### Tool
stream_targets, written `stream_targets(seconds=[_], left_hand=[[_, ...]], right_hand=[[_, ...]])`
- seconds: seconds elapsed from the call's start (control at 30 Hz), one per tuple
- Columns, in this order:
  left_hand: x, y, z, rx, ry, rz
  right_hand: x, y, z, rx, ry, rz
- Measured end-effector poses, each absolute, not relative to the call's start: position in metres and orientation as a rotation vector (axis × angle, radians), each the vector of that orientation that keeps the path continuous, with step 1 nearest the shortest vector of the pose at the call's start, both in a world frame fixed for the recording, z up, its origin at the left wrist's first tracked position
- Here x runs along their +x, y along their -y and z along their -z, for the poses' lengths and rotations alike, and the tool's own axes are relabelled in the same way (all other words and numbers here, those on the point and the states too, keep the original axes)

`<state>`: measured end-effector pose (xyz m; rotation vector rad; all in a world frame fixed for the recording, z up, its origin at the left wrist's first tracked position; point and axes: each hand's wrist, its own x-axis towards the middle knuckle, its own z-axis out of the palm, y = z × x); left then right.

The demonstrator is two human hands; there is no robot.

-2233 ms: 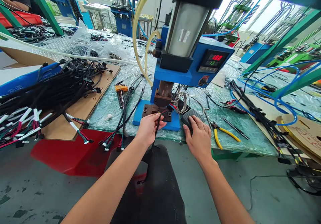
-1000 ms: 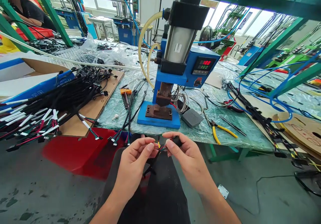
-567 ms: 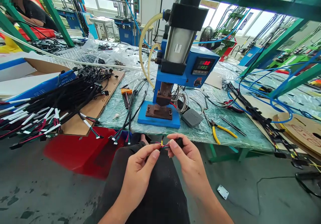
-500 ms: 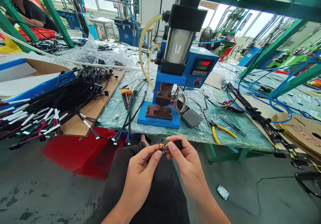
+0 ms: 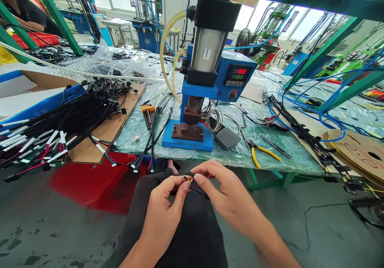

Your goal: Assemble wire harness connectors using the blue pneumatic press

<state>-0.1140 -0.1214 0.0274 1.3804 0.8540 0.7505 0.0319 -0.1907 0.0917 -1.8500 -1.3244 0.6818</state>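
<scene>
My left hand (image 5: 168,200) is closed in a pinch on a thin wire harness, with a yellow bit and a dark wire end showing at the fingertips. Close against it, my right hand (image 5: 223,192) has thumb and forefinger drawn together at the wire tips; what sits between them is too small to make out. Red and dark wires (image 5: 196,189) of the harness run below the right fingers, over the dark trousers. Beyond the hands, on the bench edge, stands a blue press (image 5: 187,142) with a lit digital display (image 5: 239,75).
Left of the press lie several black cables (image 5: 156,130) and an orange-handled tool (image 5: 148,109). A harness pile (image 5: 78,108) covers cardboard (image 5: 90,150). On the right are yellow-handled pliers (image 5: 256,158), a grey pedal (image 5: 228,138) and a reel (image 5: 357,148). A red bin (image 5: 90,188) stands below. Another person (image 5: 28,14) sits far left.
My right hand has let the black cable part drop toward the lap and moved its fingertips to the wire ends by my left hand. The left pinch stays on the harness. The view has shifted slightly.
</scene>
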Motion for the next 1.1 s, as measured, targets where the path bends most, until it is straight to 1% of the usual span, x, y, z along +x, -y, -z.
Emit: stream_targets(seconds=[0.1, 0.33, 0.5, 0.73, 0.87, 1.1], left_hand=[[-0.115, 0.122, -0.026, 1.385, -0.856, -0.729], [-0.116, 0.123, -0.018, 1.433, -0.882, -0.711], [-0.116, 0.121, -0.020, 1.339, -0.803, -0.684], [-0.118, 0.119, -0.023, 1.295, -0.704, -0.632], [-0.119, 0.118, -0.019, 1.254, -0.706, -0.624], [-0.109, 0.112, -0.021, 1.204, -0.679, -0.747]], right_hand=[[0.030, 0.187, -0.088, -1.869, 1.263, -0.771], [0.033, 0.192, -0.085, -1.850, 1.195, -0.805], [0.046, 0.191, -0.091, -1.679, 1.092, -0.916], [0.057, 0.184, -0.083, -1.429, 1.047, -1.303], [0.054, 0.180, -0.079, -1.400, 1.031, -1.262], [0.044, 0.177, -0.079, -1.467, 1.001, -1.102]])
